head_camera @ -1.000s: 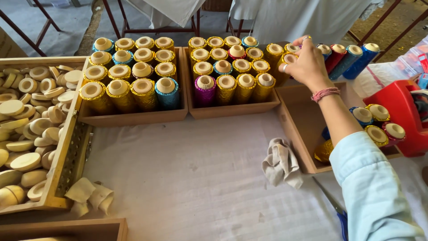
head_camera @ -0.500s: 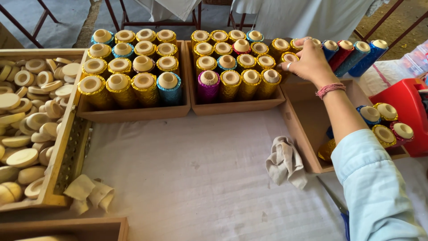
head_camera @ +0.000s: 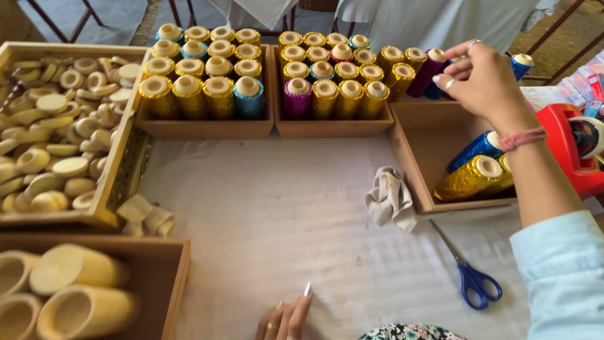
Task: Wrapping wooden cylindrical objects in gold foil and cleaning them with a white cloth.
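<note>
My right hand (head_camera: 486, 80) reaches into the back of the right wooden box (head_camera: 420, 157), fingers curled against a purple foil spool (head_camera: 426, 70) and a blue one (head_camera: 433, 92). I cannot see whether the fingers grip either spool. A pink band circles that wrist. Below the wrist, a blue spool (head_camera: 476, 148) and a gold spool (head_camera: 469, 179) lie on their sides in the same box. My left hand (head_camera: 286, 318) rests at the bottom edge on the white cloth (head_camera: 283, 208), holding nothing, with a ring on one finger.
Two wooden boxes (head_camera: 207, 128) (head_camera: 333, 128) hold several upright foil spools, mostly gold. A tray of pale wooden discs (head_camera: 56, 132) stands left, with bamboo cups (head_camera: 75, 289) below it. A crumpled rag (head_camera: 390, 198), blue scissors (head_camera: 472, 277) and a red tape dispenser (head_camera: 572, 151) are at right.
My head has dropped closer and tilted down, bringing my left hand and the scissors into view. My right hand stays at the back row of spools, its fingers curled more.
</note>
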